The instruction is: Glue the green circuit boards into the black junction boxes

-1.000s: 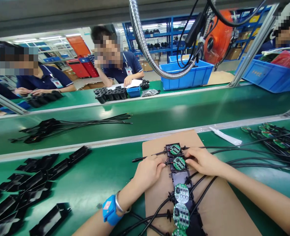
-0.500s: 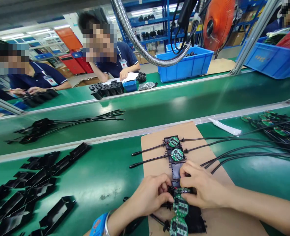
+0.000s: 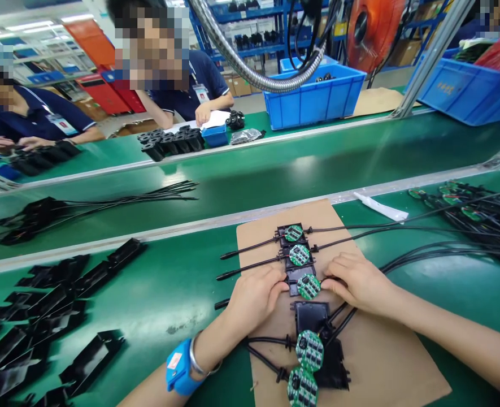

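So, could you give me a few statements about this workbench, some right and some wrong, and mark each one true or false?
1. The left hand and the right hand lie on either side of a round green circuit board. True.
2. The blue wristband sits on the right wrist. False: it is on the left wrist.
3. That board lies over a brown cardboard sheet. True.
4. The black plastic housing just below the hands holds a board. False: it is empty.
5. The white tube lies on the green bench top, off the cardboard. True.
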### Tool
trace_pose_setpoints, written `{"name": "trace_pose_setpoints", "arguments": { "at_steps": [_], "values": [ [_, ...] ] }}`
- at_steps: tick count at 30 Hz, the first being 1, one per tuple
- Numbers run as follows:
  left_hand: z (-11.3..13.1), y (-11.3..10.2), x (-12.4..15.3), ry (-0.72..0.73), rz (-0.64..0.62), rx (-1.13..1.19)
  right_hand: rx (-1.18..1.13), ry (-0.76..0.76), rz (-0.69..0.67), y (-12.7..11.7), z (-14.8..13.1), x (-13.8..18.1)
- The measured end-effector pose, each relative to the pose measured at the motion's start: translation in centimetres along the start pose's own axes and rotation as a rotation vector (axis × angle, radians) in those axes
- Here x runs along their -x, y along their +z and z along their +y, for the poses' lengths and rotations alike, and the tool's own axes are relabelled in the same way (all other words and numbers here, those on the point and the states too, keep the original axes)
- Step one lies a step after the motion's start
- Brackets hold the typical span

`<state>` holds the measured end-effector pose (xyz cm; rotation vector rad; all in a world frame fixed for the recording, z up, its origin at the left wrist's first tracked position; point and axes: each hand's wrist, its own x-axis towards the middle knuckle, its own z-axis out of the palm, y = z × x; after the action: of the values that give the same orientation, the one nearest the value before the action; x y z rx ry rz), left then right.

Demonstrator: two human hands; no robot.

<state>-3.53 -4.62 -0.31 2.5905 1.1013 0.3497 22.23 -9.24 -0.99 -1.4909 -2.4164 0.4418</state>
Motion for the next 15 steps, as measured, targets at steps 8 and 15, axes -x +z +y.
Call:
{"name": "trace_pose_setpoints", "arguments": {
  "at_steps": [8, 15],
  "values": [
    [-0.1, 0.6, 1.7, 0.101, 0.189, -0.093, -0.013, -0.147, 0.203, -0.3, -2.5, 0.9],
    [0.9, 0.1, 2.6, 0.052, 0.19, -0.086, -0.119, -0.121, -0.027, -0.1, -6.9, 2.2]
  ]
}}
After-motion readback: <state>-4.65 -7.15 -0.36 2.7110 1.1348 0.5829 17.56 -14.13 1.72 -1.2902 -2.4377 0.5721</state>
